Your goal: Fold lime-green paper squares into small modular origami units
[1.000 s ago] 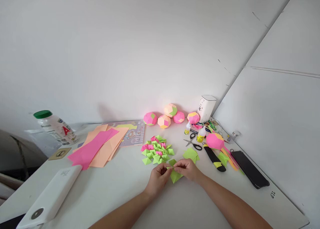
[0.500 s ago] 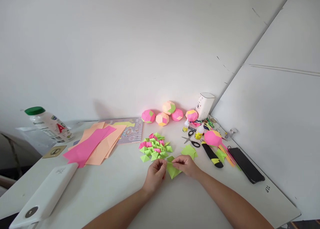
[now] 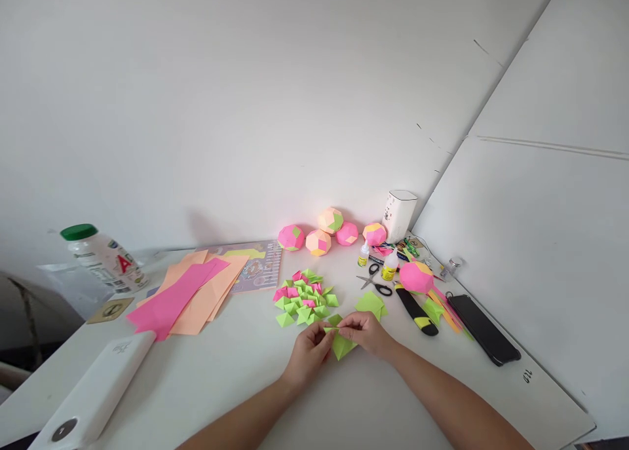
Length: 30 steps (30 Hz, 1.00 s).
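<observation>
Between my two hands is a green paper piece [image 3: 343, 347], creased, with a corner pointing down toward me. My left hand [image 3: 308, 353] pinches its left side between thumb and fingers. With thumb and forefinger, my right hand [image 3: 367, 334] grips its upper right part. Just beyond my left hand lies a heap of small folded green and pink paper units [image 3: 305, 299]. Flat green paper squares [image 3: 370, 303] rest on the table behind my right hand. The palm sides of both hands are hidden.
Scissors [image 3: 374, 281], glue bottles [image 3: 390, 266], a box cutter [image 3: 416, 310] and a phone [image 3: 483, 329] lie to the right. Several paper balls [image 3: 318, 242] sit along the wall. Left are paper sheets [image 3: 216, 291], a white power bank [image 3: 101, 388] and a green-capped bottle [image 3: 103, 260].
My left hand has shifted its fingers onto the green paper's left edge, now visible at the thumb tip. The whole view has tilted slightly, so things appear a little lower.
</observation>
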{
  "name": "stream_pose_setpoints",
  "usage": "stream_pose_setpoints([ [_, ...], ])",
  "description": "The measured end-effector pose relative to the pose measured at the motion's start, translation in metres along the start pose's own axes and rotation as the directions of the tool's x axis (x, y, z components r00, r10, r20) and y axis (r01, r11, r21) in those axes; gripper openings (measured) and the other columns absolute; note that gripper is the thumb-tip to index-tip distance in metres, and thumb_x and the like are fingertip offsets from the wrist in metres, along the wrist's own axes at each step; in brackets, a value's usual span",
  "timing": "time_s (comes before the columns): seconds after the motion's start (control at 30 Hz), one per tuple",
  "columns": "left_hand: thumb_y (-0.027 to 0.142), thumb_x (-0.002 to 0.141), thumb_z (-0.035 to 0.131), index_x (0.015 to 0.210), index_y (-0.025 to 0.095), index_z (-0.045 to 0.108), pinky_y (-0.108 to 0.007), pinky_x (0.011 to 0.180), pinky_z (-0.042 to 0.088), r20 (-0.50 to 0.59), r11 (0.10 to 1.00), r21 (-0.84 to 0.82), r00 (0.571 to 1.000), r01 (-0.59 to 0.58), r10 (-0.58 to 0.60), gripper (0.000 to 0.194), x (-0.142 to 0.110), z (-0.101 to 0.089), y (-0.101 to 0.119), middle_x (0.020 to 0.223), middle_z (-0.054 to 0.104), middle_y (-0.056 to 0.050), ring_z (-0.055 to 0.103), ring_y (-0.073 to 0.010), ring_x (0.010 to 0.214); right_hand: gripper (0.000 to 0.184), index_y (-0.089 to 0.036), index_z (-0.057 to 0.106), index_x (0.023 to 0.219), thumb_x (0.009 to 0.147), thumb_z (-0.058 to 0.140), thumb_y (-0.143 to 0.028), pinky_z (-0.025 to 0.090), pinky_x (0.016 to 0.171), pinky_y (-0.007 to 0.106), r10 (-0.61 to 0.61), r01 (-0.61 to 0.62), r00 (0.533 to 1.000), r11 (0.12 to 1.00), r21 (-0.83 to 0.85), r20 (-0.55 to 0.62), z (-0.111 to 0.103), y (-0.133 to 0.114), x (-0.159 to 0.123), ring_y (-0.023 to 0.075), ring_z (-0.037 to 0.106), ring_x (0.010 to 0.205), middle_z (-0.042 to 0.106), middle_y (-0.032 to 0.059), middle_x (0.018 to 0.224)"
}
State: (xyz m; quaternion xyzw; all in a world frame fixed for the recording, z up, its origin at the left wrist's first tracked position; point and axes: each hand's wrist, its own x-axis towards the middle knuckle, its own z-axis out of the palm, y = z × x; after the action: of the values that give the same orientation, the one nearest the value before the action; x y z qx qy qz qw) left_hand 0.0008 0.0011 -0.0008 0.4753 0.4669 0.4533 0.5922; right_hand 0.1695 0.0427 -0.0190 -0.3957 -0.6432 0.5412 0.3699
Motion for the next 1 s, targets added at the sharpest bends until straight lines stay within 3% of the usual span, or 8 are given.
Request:
stream_pose_setpoints([
  [0.3, 0.043, 0.071, 0.059, 0.071, 0.017, 0.051, -0.018, 0.04, 0.024, 0.007, 0.995, 0.099, 1.0, 0.004, -0.005, 0.028, 0.0, 0.0, 0.0, 0.043, 0.039, 0.009, 0.034, -0.0071, 0.04, 0.009, -0.015, 0.064, 0.071, 0.074, 0.056, -0.019, 0.029, 0.045, 0.02, -0.12, 0.122, 0.992, 0.977, -0.173, 0.023, 0.01, -0.014, -0.006, 0.0084, 0.038, 0.049, 0.049, -0.0021, 0.057],
  [0.43, 0.04, 0.07, 0.06, 0.067, 0.017, 0.051, -0.018, 0.041, 0.023, 0.021, 0.995, 0.103, 1.0, 0.0, -0.002, 0.025, -0.001, 0.001, 0.003, 0.043, 0.039, 0.008, 0.033, -0.0069, 0.04, 0.009, -0.015, 0.06, 0.065, 0.072, 0.053, -0.015, 0.027, 0.044, 0.02, -0.104, 0.106, 0.994, 0.98, -0.169, 0.021, 0.012, -0.017, -0.007, 0.0077, 0.036, 0.047, 0.044, -0.0039, 0.054],
  [0.7, 0.043, 0.066, 0.064, 0.067, 0.018, 0.051, -0.018, 0.041, 0.026, -0.049, 1.0, 0.013, 0.999, 0.013, -0.013, 0.029, -0.002, -0.001, 0.001, 0.042, 0.042, 0.008, 0.037, -0.0077, 0.039, 0.006, -0.016, 0.055, 0.062, 0.068, 0.054, -0.014, 0.029, 0.044, 0.02, -0.002, 0.002, 1.0, 1.0, -0.007, -0.003, 0.004, -0.017, -0.004, 0.008, 0.037, 0.047, 0.044, -0.0045, 0.053],
  [0.87, 0.048, 0.066, 0.065, 0.069, 0.019, 0.05, -0.019, 0.042, 0.028, -0.107, 0.992, -0.124, 0.994, -0.004, -0.009, 0.033, 0.002, -0.005, -0.003, 0.046, 0.044, 0.009, 0.039, -0.0074, 0.039, 0.013, -0.017, 0.051, 0.064, 0.074, 0.054, -0.025, 0.038, 0.046, 0.022, 0.053, -0.05, 0.999, 0.984, 0.173, -0.013, -0.002, -0.018, -0.003, 0.0105, 0.048, 0.047, 0.052, -0.0023, 0.055],
  [1.0, 0.045, 0.07, 0.063, 0.072, 0.018, 0.051, -0.018, 0.043, 0.028, -0.052, 0.994, -0.106, 0.999, -0.011, 0.005, 0.03, 0.003, -0.007, -0.005, 0.045, 0.044, 0.009, 0.039, -0.0073, 0.04, 0.016, -0.017, 0.054, 0.077, 0.077, 0.058, -0.033, 0.037, 0.048, 0.021, 0.01, -0.008, 1.0, 0.988, 0.157, -0.016, 0.0, -0.019, -0.004, 0.0093, 0.045, 0.051, 0.051, -0.0029, 0.062],
])
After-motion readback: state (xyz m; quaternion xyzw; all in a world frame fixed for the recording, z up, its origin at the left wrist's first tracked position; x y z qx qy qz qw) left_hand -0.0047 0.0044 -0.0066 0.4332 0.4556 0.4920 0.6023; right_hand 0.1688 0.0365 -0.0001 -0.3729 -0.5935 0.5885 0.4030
